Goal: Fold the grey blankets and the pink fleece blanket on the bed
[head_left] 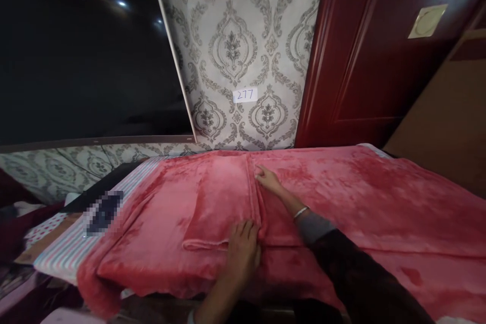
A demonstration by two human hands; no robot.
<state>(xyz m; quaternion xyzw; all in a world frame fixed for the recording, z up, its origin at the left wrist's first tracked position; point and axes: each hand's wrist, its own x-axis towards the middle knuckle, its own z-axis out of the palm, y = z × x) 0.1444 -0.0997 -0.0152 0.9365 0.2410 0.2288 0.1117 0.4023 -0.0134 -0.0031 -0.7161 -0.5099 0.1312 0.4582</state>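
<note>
A folded piece of pink plush cloth (pixel 224 197) lies on a larger pink plush blanket (pixel 326 192). My left hand (pixel 243 245) is at the near right corner of the folded piece, its fingers bent over the edge and the thumb side low against the cloth. Farther back along the same right-hand edge is my right hand (pixel 268 179), a pale bracelet on its wrist. Its fingers are drawn together at the edge, with the index finger fairly straight; the fingertips are small and partly hidden.
Striped fabric (pixel 64 248) shows under the blanket at the left, with a blurred dark object (pixel 104 212) on it. Behind stand a large black screen (pixel 87 55), a patterned wall (pixel 235 25) with a paper label (pixel 245 94) reading 277, and a dark red panel (pixel 364 61).
</note>
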